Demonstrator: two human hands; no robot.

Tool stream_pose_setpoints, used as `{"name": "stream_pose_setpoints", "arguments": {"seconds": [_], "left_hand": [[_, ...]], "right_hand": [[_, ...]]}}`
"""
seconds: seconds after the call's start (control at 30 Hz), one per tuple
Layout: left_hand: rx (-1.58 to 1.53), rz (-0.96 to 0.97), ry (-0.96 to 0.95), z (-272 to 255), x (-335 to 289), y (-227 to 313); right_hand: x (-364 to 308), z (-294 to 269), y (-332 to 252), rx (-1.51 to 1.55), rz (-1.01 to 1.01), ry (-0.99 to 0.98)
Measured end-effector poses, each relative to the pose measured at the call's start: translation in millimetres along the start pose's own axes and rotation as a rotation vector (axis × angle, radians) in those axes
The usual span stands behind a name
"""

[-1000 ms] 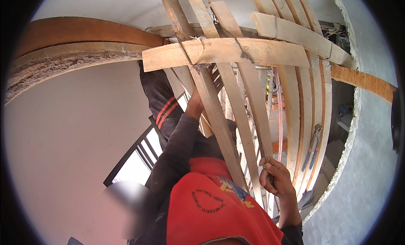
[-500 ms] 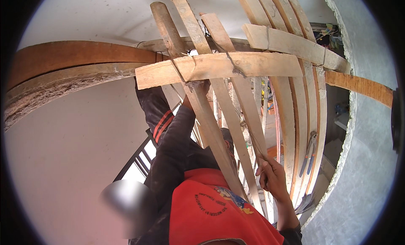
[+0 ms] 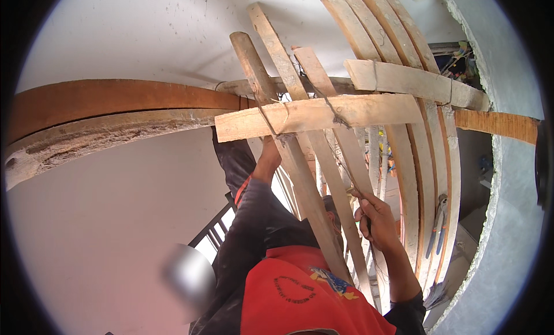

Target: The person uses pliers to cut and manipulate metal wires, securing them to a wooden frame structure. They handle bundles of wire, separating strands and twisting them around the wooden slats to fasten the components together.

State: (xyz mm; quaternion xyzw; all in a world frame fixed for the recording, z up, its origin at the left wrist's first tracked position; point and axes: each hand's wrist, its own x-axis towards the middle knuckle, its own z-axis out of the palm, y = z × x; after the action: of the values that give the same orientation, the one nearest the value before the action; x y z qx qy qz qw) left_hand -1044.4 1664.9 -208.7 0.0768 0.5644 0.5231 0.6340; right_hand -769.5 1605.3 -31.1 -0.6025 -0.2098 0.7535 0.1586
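One wire (image 3: 351,181) runs alongside a slat (image 3: 354,153), its near end at the right hand (image 3: 379,218). Right grip: fingers curled, thumb and fingers pinched on the wire. Left hand (image 3: 269,155): raised beside the leftmost slat (image 3: 307,192), below the crosspiece (image 3: 375,109); fingers hidden, grip cannot be told. Crosspiece lies across three slats, with dark ties (image 3: 339,121) on it. Second crosspiece (image 3: 410,77): upper right, over four more slats. Pliers (image 3: 442,203): resting on these, handles toward the person. Brown beam (image 3: 115,96): at left.
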Motion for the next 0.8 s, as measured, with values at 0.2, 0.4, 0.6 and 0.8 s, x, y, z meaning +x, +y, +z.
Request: {"name": "stream_pose_setpoints", "arguments": {"seconds": [0.2, 0.4, 0.6, 0.8], "left_hand": [[0.866, 0.572, 0.288, 4, -112, 81], [1.284, 1.136, -0.035, 90, -86, 172], [1.781, 1.009, 0.021, 114, 25, 185], [1.946, 0.906, 0.099, 102, 79, 193]], "right_hand": [[2, 1, 5, 0.105, -0.053, -0.033], [8, 4, 6, 0.164, -0.079, -0.095], [15, 7, 2, 0.215, -0.076, -0.103], [16, 3, 3, 0.251, -0.019, -0.105]]}}
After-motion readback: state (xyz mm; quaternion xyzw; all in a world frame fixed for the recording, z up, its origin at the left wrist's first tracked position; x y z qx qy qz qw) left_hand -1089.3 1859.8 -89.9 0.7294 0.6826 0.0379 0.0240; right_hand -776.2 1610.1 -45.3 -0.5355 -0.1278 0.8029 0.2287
